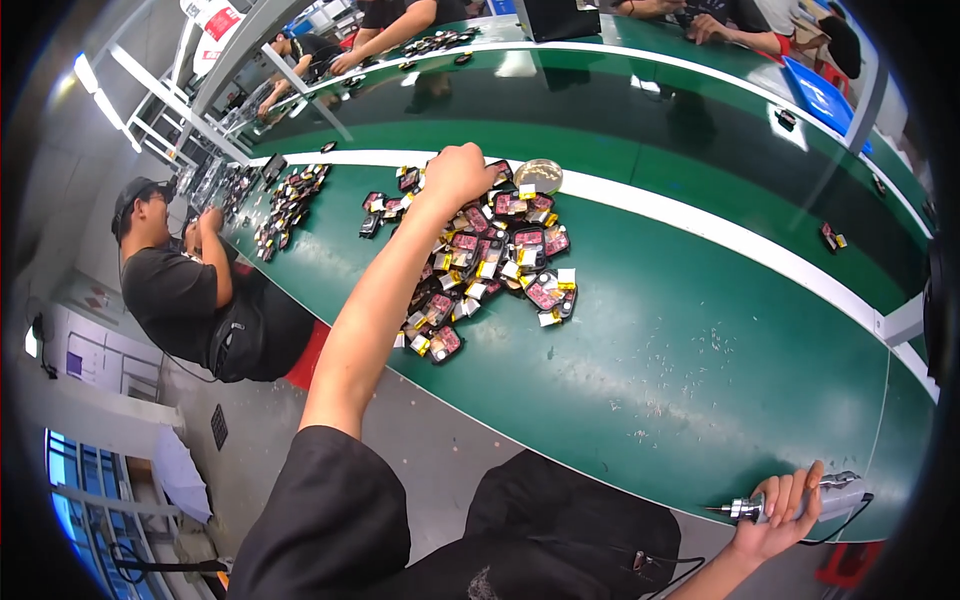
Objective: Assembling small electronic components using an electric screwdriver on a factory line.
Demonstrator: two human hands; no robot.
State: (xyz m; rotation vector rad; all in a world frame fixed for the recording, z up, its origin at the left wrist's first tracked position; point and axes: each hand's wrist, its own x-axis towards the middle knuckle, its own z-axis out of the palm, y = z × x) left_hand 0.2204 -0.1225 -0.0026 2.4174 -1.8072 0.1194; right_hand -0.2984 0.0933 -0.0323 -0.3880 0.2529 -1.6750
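Note:
My left hand (460, 180) reaches over the far side of a heaped pile of small black electronic housings (485, 250). Its fingers curl downward, and whatever they hold is hidden. The housings carry red circuit boards and white-and-yellow parts like small battery packs. Just right of this hand sits a round dish (540, 176) with tiny pieces in it. At the near right edge of the bench, my right hand (780, 515) is wrapped around a grey electric screwdriver (838, 496). The driver lies roughly level, its bit pointing left, and a black cable trails from its rear.
Tiny pale pieces (655, 408) are scattered on the green bench (620, 340). A white rail (700, 225) divides it from a dark green belt (650, 140) bearing a few housings. Another housing pile (290, 205) lies left, near a co-worker (180, 275). More people work across the belt.

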